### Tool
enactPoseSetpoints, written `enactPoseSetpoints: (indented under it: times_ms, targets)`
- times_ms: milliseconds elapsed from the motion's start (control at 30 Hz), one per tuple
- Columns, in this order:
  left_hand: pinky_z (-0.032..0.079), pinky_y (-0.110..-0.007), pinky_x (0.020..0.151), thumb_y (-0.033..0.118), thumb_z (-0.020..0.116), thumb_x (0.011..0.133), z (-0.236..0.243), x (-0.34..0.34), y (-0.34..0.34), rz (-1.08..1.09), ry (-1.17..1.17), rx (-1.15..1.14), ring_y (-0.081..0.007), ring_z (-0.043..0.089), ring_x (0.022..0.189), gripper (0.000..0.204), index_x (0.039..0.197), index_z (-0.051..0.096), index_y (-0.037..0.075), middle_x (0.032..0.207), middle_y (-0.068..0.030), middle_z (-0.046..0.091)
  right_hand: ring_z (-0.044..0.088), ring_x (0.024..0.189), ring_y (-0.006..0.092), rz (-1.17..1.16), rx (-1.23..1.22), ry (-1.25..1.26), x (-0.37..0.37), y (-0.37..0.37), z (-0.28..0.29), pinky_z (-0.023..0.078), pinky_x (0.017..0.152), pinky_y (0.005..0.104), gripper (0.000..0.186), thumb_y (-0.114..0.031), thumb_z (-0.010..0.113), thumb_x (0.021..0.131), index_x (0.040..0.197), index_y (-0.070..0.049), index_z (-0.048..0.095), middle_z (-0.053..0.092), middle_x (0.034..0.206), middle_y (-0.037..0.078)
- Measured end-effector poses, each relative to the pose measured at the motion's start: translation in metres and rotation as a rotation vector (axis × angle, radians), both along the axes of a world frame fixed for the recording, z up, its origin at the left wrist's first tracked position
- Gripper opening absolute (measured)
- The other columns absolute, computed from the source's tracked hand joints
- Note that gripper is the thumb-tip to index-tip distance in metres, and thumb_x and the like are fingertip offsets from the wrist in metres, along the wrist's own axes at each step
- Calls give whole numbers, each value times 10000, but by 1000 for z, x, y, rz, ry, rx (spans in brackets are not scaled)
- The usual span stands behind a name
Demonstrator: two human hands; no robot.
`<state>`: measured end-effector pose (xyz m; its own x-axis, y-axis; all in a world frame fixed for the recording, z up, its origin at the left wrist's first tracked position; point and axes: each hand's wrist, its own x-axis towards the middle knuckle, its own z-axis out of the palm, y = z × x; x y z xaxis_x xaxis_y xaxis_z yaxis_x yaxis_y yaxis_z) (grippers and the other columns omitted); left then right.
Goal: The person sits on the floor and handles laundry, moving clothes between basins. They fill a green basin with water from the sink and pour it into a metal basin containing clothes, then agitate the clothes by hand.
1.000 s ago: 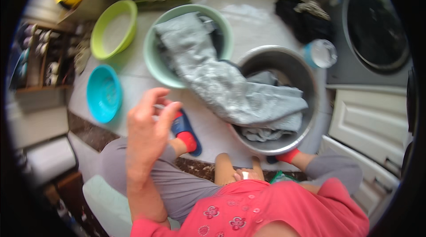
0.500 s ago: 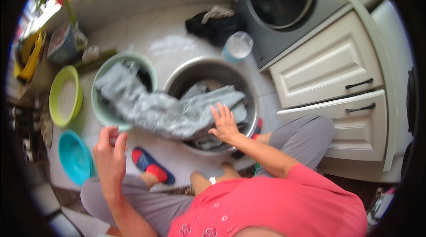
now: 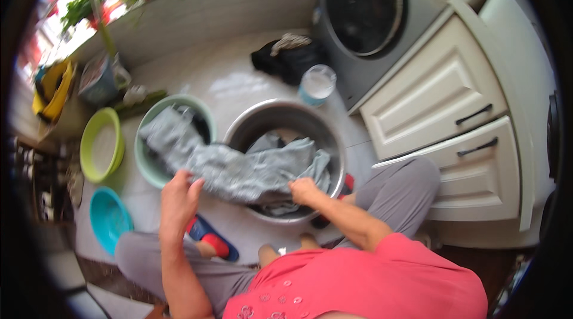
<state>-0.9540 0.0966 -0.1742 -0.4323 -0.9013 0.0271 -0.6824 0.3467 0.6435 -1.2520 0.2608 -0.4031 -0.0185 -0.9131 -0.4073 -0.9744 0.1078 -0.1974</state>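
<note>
Right hand [image 3: 304, 192] clamped on grey cloth [image 3: 242, 171] | left hand [image 3: 177, 198] — grip I can't tell | step: gripping, I judge | next: probably two-handed hold

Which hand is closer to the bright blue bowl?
The left hand, right of the blue bowl; the right hand is farther away, gripping gray cloth over the metal tub.

Forearms [image 3: 356, 218] extended, right grip [image 3: 304, 191] closed, left grip [image 3: 180, 195] loosely curled
</note>
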Motion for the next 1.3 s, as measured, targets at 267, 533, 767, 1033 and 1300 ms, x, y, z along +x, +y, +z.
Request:
enactPoseSetpoints:
  times_ms: [267, 533, 767, 1033, 1300]
  targets:
    - [483, -449, 813, 277, 675, 854, -8, -10, 21, -123, -333, 129, -399, 637, 899, 404, 1091, 599, -41, 836, -232, 671, 679, 899, 351, 167, 252, -71, 14, -19, 55, 541, 771, 432, 275, -148, 575, 659, 871, -54, 722, 699, 898, 203]
    - [458, -469, 931, 324, 683, 848, -69, -7, -21, 51, -250, 25, -434, 564, 1102, 606, 1272, 470, -52, 1174, -324, 572, 623, 1043, 353, -39, 180, -121, -5, -45, 88, 498, 883, 425, 536, -424, 759, 721, 1101, -56, 673, 672, 1050, 199]
    - [340, -464, 1080, 594, 768, 661, -191, 30, -134, 726, -142, 184, -456, 408, 1268, 1138, 1418, 237, -70, 1358, -356, 385, 595, 1072, 344, 19, -113, -219, -21, -58, 218, 474, 909, 422, 462, -308, 696, 834, 1201, -43, 601, 636, 1105, 190]
    - [312, -440, 1107, 562, 817, 602, -249, 15, -172, 853, -64, 356, -454, 400, 1293, 1341, 1448, 22, -108, 1374, -358, 393, 653, 716, 257, -319, -33, -469, -69, -24, 240, 521, 668, 347, 363, -151, 690, 836, 1144, 23, 610, 686, 898, 163]
    - [511, -352, 759, 210, 816, 631, -200, -4, -180, 669, 510, 238, -275, 658, 815, 534, 984, 604, -129, 926, -221, 684, 653, 782, 115, -623, -76, -926, -65, -60, 228, 512, 664, 232, 335, -98, 631, 908, 1215, 21, 572, 681, 900, 80]
